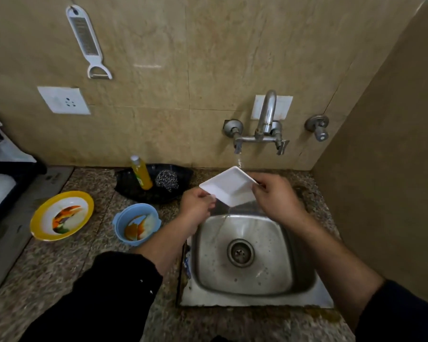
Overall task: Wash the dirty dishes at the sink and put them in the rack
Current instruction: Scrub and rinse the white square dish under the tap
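The square dish is above the sink's back edge, the tap behind. Left of the sink stand the near bowl, then the far bowl, the tray behind them.

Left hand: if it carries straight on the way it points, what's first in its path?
The left hand pinches the white dish, so that comes first. Beyond it, probably the tap spout, but depth is unclear.
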